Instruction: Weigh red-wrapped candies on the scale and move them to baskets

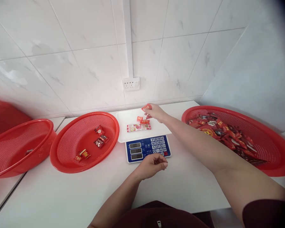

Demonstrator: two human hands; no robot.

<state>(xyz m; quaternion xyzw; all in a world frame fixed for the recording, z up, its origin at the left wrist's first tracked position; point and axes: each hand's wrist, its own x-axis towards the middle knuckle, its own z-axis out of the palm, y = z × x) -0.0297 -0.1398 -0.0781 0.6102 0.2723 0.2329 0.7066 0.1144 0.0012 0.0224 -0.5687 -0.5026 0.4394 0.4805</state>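
Observation:
My right hand [156, 112] reaches over the far side of a white scale tray [130, 134], its fingers pinched on a small red candy packet [147, 107]. Two small red packets [142, 120] and a longer pink wrapped bar [139, 127] lie on the tray. The scale's blue keypad and displays [147, 148] face me. My left hand [152, 164] rests on the white table just in front of the keypad, fingers curled loosely with nothing visible in them.
A red mesh basket [61, 152] left of the scale holds several candy packets. A larger red basket [275, 158] on the right is full of red packets. Another red basket [19, 148] sits at far left. A wall socket [131, 84] is above the scale.

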